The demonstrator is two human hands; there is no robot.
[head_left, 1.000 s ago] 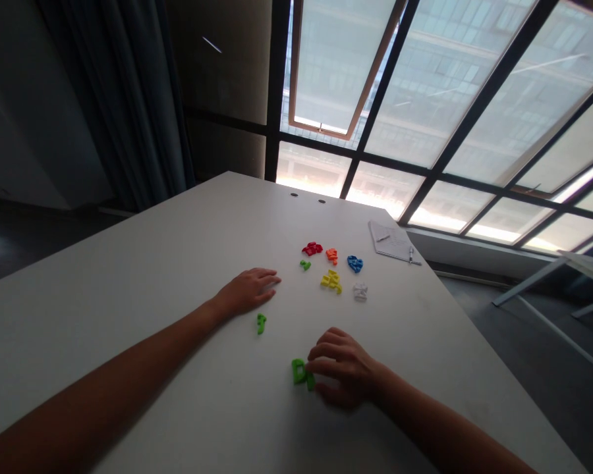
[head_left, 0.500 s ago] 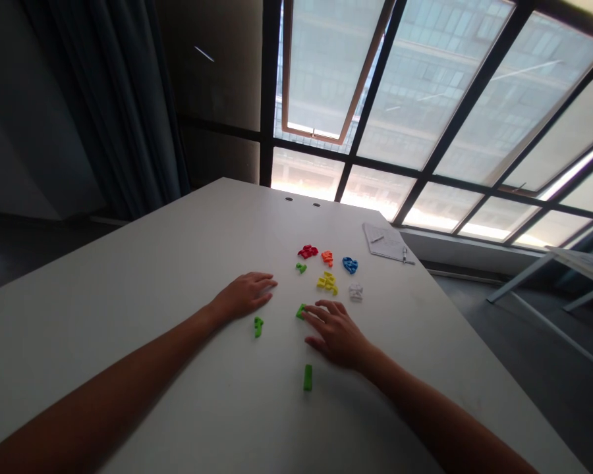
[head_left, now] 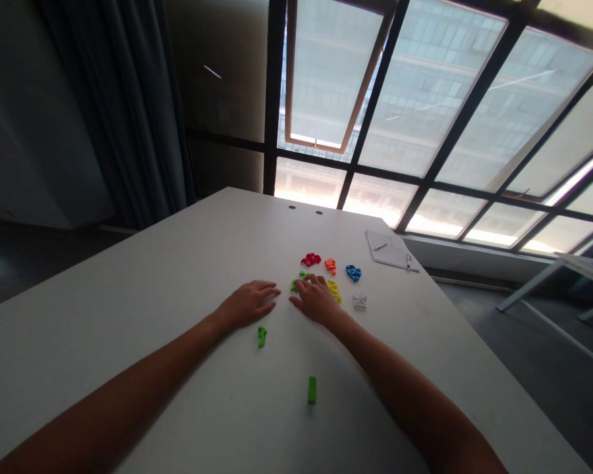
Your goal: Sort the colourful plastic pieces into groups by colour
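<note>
My left hand lies flat on the white table, fingers stretched out, holding nothing. My right hand rests palm down beside it, its fingertips on a green plastic piece that touches another green piece. A yellow pile lies partly hidden behind the right hand. Beyond sit a red pile, an orange piece, a blue pile and a white pile. Two more green pieces lie nearer me: one below the left hand, a straight one further forward.
A sheet of paper with a pen lies near the table's far right corner. Two small holes mark the far edge. Large windows rise behind; the table's right edge drops to dark floor.
My right hand slid a green piece away from me, from near the table's front up to the green piece by the coloured piles, leaving the straight green piece behind. The left hand stayed put.
</note>
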